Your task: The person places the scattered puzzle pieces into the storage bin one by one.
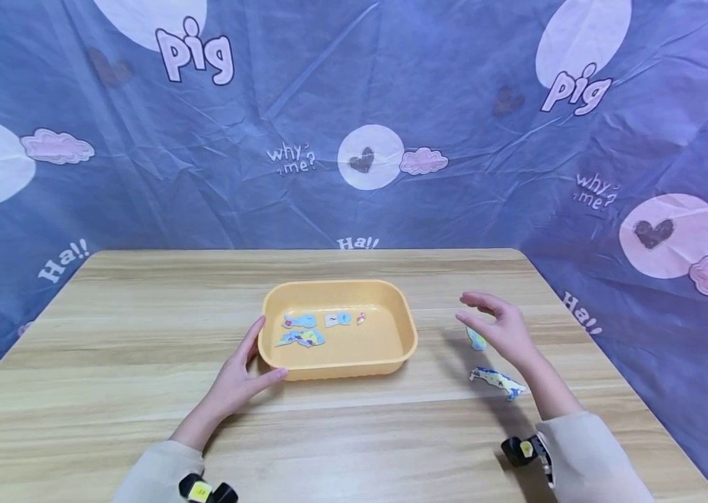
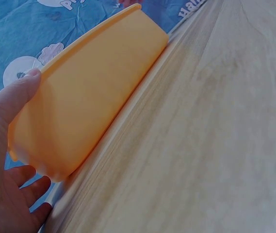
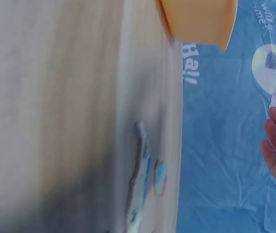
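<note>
Yellow tray: the tray [image 1: 344, 372] is being held up by the table [image 1: 354, 440], roughly mid-width, and its near-left corner is being gripped.
Left hand: that corner is being grasped by the left hand [image 1: 237, 381], with the thumb being pressed to the near side and the other fingers being set along the left side.
Right hand: nothing is being gripped by the right hand [image 1: 505, 335] tbh, it's just being held above the table, right of the tray, with its fingers being loosely bent and parted.
Stuff in the tray: a bluish cutout with red [image 1: 301, 321], a multicoloured cutout [image 1: 302, 338] just nearer, a white-and-blue bit [image 1: 337, 319] and a tiny red-and-white bit [image 1: 361, 318] are being contained, mostly toward the left; what's being pictured is too small to tell.
Stuff outside: a blue-green scrap [image 1: 476, 339] is being partly covered by the right hand in the head view, and a long pale-and-blue strip [image 1: 497, 381] is being seen nearer, apart from it.
Backdrop: the far side is being closed off by a blue cloth [image 1: 473, 195] printed with "pig" and hearts.
</note>
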`<state>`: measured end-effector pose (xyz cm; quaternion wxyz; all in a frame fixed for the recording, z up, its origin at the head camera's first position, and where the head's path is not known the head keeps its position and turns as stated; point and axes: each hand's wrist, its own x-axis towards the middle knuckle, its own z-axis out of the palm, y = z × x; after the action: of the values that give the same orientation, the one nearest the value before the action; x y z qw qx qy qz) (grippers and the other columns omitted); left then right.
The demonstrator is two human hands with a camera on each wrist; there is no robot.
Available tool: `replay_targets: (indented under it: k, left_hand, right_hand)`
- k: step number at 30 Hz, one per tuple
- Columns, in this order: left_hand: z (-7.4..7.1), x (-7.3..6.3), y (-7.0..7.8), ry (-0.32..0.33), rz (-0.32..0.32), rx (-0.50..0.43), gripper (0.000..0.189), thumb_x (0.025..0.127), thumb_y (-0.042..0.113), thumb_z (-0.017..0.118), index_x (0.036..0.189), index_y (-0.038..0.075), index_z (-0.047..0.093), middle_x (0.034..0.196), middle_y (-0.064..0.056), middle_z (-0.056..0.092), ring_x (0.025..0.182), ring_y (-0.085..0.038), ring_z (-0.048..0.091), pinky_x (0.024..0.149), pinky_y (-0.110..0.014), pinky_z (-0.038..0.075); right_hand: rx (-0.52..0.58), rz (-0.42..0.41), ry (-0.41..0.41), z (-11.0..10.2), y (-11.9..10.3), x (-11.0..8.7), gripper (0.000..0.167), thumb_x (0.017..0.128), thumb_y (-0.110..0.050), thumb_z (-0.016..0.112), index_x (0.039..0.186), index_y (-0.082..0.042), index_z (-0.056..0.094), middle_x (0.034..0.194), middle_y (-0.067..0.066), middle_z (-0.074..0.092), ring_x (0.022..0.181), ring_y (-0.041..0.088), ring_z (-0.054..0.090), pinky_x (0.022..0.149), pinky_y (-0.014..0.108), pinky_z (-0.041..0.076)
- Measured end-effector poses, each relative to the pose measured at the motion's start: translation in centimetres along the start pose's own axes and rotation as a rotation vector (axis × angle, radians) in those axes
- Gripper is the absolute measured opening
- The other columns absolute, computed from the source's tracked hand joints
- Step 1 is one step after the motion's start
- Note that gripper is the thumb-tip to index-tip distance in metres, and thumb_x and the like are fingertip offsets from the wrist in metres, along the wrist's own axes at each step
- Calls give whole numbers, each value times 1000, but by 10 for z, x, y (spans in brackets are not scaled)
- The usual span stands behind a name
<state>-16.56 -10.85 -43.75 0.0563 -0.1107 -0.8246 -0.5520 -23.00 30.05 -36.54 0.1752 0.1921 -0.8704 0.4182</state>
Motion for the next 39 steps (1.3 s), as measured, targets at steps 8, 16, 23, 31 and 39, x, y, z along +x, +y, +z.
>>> replay_targets:
  k: [8, 16, 23, 31, 39]
  left_hand:
    - [0, 0, 0, -2, 1, 2, 90, 69, 31, 72, 138, 28, 14, 137, -11, 26, 121, -26, 27, 98, -48, 14]
    - [0, -1, 0, -2, -6, -6, 90, 69, 32, 72, 138, 28, 14, 137, -10, 26, 122, -25, 27, 99, -47, 14]
    - [-1, -1, 2, -4, -10, -5, 90, 69, 32, 72, 138, 29, 14, 138, -10, 25, 122, -26, 26, 98, -48, 13]
    - [-1, -2, 2, -5, -22, 10, 91, 69, 34, 71, 138, 29, 13, 138, -10, 23, 122, -26, 25, 98, -48, 14]
    - [-1, -1, 2, -2, -17, 10, 90, 69, 33, 72, 138, 28, 14, 138, -10, 25, 122, -26, 27, 98, -48, 14]
  right_hand:
    - [-22, 46, 7, -9, 15, -14, 35, 78, -15, 64, 106, 5, 57, 101, 15, 60, 91, 10, 50, 80, 14, 37]
    - [-54, 99, 43, -9, 20, -26, 35, 78, -18, 65, 104, 4, 59, 98, 16, 60, 91, 20, 52, 79, 23, 39]
    - [-123, 113, 118, -3, 90, -33, 40, 76, -30, 66, 103, -2, 61, 96, 8, 62, 88, 10, 53, 75, 14, 37]
    - [-163, 203, 110, -7, 66, -37, 40, 77, -27, 65, 100, 5, 60, 93, 18, 61, 83, 25, 56, 75, 32, 44]
    - [-183, 280, 69, -8, 49, -40, 40, 79, -25, 63, 101, 8, 58, 92, 22, 60, 80, 30, 57, 65, 17, 42]
